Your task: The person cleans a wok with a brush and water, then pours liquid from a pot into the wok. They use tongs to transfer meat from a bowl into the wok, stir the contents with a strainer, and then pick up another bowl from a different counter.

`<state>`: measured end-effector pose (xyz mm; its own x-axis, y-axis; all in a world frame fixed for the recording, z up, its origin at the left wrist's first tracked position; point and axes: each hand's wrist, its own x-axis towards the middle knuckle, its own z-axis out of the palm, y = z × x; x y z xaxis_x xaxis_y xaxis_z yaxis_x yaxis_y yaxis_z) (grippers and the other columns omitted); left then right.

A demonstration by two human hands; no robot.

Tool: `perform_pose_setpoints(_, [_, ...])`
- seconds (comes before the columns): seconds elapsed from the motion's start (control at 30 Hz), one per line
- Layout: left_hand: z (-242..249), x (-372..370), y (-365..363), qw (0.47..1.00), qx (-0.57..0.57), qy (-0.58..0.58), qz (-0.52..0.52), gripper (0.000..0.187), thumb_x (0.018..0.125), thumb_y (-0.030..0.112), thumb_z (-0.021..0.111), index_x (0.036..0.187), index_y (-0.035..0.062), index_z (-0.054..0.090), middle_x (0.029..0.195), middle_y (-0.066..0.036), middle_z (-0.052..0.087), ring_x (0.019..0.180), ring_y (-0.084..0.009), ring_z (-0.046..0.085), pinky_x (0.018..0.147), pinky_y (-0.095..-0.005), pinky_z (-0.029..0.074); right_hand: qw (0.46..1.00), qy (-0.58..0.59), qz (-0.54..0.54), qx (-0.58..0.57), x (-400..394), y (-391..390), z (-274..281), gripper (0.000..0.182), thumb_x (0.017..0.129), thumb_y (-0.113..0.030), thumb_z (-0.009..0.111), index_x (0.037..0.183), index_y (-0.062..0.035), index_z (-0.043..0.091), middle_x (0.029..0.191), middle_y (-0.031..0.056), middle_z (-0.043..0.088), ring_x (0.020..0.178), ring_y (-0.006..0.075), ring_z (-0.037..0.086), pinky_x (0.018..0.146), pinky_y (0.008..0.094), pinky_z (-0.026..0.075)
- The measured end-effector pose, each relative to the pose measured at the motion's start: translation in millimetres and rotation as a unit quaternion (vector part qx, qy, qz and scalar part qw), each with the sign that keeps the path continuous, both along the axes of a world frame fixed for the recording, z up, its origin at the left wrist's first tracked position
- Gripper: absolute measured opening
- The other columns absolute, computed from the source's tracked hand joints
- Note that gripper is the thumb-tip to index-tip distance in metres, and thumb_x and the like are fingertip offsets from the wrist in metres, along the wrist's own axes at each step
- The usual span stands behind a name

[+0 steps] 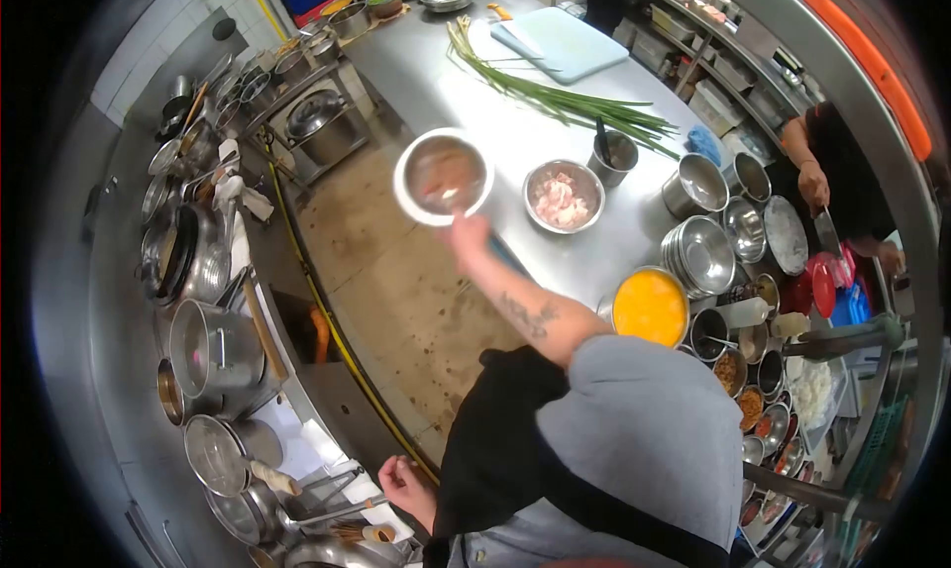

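Note:
A white-rimmed bowl (444,177) with reddish contents and liquid is in my right hand (468,239), whose fingers are closed at its near rim and blurred. The bowl overlaps the left edge of the steel table (515,192). To its right stands a metal bowl of pale pink meat pieces (560,200). My left hand (401,484) hangs low at the left, empty, with loosely bent fingers apart, near the counter with pans. A container of orange-yellow liquid (650,309) stands by my right upper arm.
Long green stalks (555,98) and a pale cutting board (570,43) lie at the back. Metal pots (693,187) and small ingredient containers line the right side. A co-worker's hand (814,187) holds a knife there. Pots and pans (208,345) crowd the left counter.

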<state>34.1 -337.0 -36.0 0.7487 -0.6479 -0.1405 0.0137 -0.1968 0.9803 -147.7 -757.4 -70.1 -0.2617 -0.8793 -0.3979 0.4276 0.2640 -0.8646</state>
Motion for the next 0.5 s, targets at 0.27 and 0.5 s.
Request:
perform_pose_setpoints(0.27, [29, -10, 114, 0.982, -0.056, 0.088, 0.16, 0.024, 0.101, 0.02, 0.054, 0.118, 0.0044, 0.046, 0.113, -0.01, 0.06, 0.086, -0.014, 0.061, 0.063, -0.0267, 0.053, 0.73, -0.069, 0.68, -0.021, 73, 317, 37, 0.02, 0.094, -0.014, 0.054, 0.098, 0.0013, 0.067, 0.081, 0.0083, 0.069, 0.065, 0.0154, 0.067, 0.056, 0.0303, 0.059])
perform_pose_setpoints(0.5, [-8, -19, 295, 0.954, -0.03, 0.114, 0.274, 0.012, 0.092, 0.004, 0.057, 0.088, 0.0069, 0.045, 0.086, -0.003, 0.055, 0.073, -0.0098, 0.053, 0.059, -0.0247, 0.048, 0.385, 0.07, 0.891, -0.23, 106, 430, 47, 0.036, 0.094, -0.03, 0.063, 0.111, 0.0021, 0.065, 0.095, 0.0131, 0.069, 0.091, 0.021, 0.067, 0.078, 0.0327, 0.054])
